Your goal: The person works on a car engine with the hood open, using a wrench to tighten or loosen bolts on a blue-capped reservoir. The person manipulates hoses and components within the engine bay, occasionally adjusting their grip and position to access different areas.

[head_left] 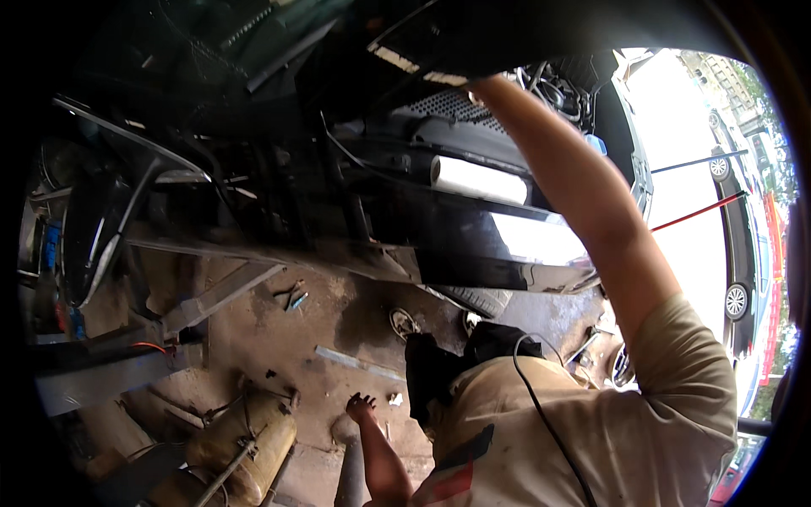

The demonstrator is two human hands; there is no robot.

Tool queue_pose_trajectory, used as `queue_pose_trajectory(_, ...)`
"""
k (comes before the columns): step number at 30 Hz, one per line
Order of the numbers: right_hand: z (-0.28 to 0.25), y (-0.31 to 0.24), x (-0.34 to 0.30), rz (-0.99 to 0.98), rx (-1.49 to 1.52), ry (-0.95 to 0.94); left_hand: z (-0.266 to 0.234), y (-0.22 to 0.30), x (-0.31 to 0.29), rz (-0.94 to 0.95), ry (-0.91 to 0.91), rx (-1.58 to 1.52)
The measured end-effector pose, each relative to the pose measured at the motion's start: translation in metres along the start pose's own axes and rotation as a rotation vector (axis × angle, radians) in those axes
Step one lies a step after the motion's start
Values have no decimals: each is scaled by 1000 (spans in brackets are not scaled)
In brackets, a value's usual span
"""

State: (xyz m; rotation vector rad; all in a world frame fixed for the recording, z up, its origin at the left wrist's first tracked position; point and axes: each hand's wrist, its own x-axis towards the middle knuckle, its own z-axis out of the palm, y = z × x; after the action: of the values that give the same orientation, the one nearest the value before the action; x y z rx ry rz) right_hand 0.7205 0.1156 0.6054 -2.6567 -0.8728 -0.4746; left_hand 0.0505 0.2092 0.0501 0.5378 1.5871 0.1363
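Note:
My right arm reaches up over the front fender [460, 224] of a dark car. My right hand [478, 95] goes in under a dark panel near a perforated black grille [439, 108], and its fingers are mostly hidden. Just below the forearm, a white roll [477, 180] lies along the top of the fender. My left hand [361, 408] hangs low at my side above the floor, away from the car. Its fingers are apart and nothing shows in them.
Engine parts [549, 91] show beyond my right forearm. A tan tank [245, 448] lies at lower left, near a grey metal beam [224, 296]. On the stained floor are a metal strip [359, 363] and small tools [293, 297]. A red bar [697, 211] crosses the right side.

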Motion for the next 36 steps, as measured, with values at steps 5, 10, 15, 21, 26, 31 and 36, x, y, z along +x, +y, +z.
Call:
queue_pose_trajectory(5, 26, -3, 19, -47, -160, -45, -23, -20, 9, 0, 17, 82)
queue_pose_trajectory(10, 46, -14, 26, -75, -201, -83, -27, -32, -20, -6, 122, 108)
queue_pose_trajectory(15, 40, -10, 29, -53, -251, -72, -36, -49, -13, -12, 95, 79)
queue_pose_trajectory(21, 46, -12, 31, -38, -231, -71, -34, -35, -8, 1, 83, 79)
queue_pose_trajectory(26, 44, -4, 30, 1, -124, -31, -18, 3, 8, -65, 62, 62)
queue_pose_trajectory(31, 41, 3, 3, 67, 335, 113, -3, 18, 34, -123, -110, 214)
queue_pose_trajectory(36, -2, 19, -103, 183, 1017, -336, 25, 29, -16, -81, 184, 356)
